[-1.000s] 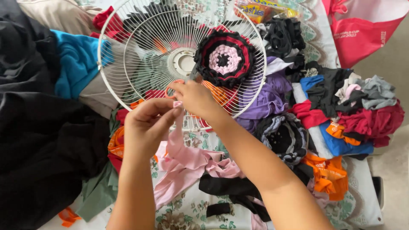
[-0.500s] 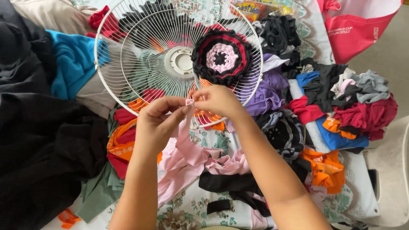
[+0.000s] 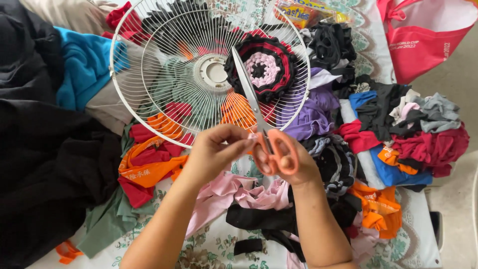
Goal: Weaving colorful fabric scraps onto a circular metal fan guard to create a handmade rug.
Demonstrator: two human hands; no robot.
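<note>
The person's right hand [image 3: 281, 162] is closed through the orange loops of a pair of scissors [image 3: 259, 122], whose long blades lie together and point away toward the far side, over the white wire fan guard [image 3: 149, 107]. Just to its left, the left hand [image 3: 214, 152] has thumb and fingers pinched together on the end of a pink fabric strip [image 3: 234, 192], which trails down toward the near edge across the flowered cloth [image 3: 214, 244]. The two hands nearly touch at the near rim of the guard. A round woven piece in black, red and pink [image 3: 262, 68] already sits on the wires right of the guard's hub. Heaps of cut fabric lie all round: orange and red scraps [image 3: 144, 167] to the left, a mixed pile [image 3: 403, 129] to the right. To my eye this is the trimming step, the strip held ready for a snip. The cut would call for opening the blades and bringing them round to the pinched end, clear of the fingertips and wires.
</note>
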